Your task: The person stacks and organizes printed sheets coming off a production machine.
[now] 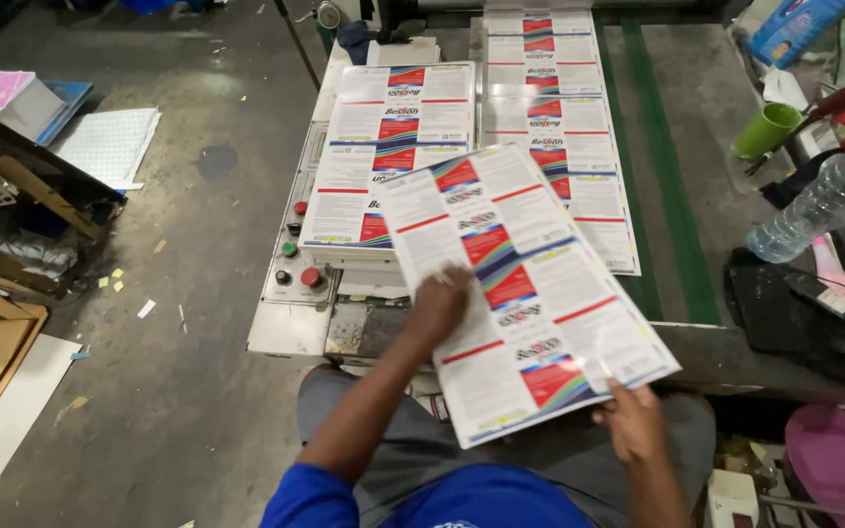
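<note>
Both hands are on one printed sheet (pixel 525 293), held tilted over the lap and the near edge of the counter (pixel 696 342). The left hand (pixel 439 305) lies flat on the sheet at its 9 o'clock edge, fingers (pixel 457 281) spread and pressing down rather than clenched. The right hand (pixel 635 422) pinches the 5 o'clock corner, thumb on top, fingers hidden beneath.

The sheet is large and limp, and it bows between the two grips. A slack pinch at that corner looks likely to let the far end sag and crease. Its 12 o'clock end overlaps the stack (pixel 383 156) at 11 o'clock and the printed run (pixel 564 127) at 1 o'clock, so dragging it could skew the top sheets.

The red buttons (pixel 305 244) sit just beside the left forearm at 9 o'clock; a careless elbow could knock one. At 3 o'clock a plastic bottle (pixel 823 200) lies on its side and a green cup (pixel 767 129) stands near it, well apart from the sheet, though any spill could run towards the paper.
</note>
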